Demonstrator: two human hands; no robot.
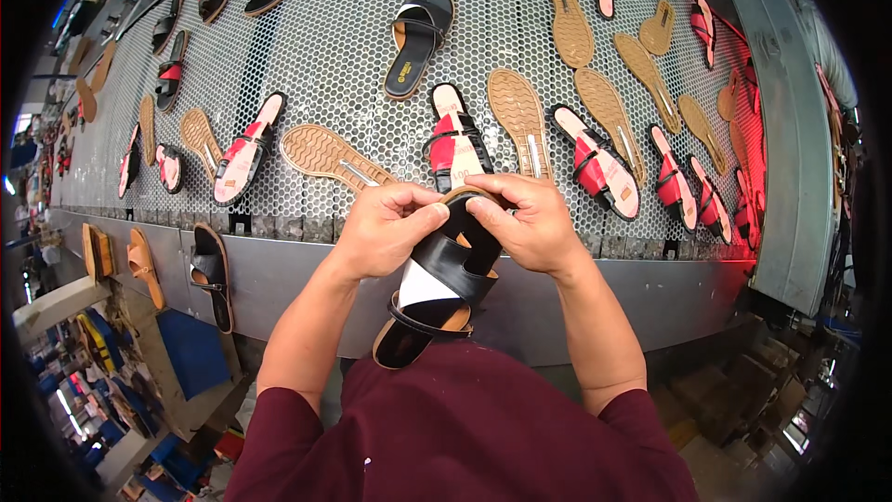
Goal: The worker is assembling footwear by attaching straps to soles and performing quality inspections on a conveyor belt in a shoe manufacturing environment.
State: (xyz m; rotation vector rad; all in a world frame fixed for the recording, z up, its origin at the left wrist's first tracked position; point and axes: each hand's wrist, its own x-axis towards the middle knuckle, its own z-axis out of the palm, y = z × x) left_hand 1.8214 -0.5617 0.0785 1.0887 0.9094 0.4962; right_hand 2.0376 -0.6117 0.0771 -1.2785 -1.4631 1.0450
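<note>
Seemingly edge-pressing step: left hand [386, 231] and right hand [531, 223] pinch far end of sandal [455, 265]; next move likely needs even pressure.

Gold print [406, 68] is showing on the insole of the blk sandal [415, 48], top ctr. Dk digits [460, 176] are standing nr the lower end of the ctr pink-lined sandal [451, 123], w/ reddish lettering [483, 156] running alongside. Sm. orange labels [625, 192] are sitting on pink insoles L & R of it; their wording is coming out too tiny to read.
</note>
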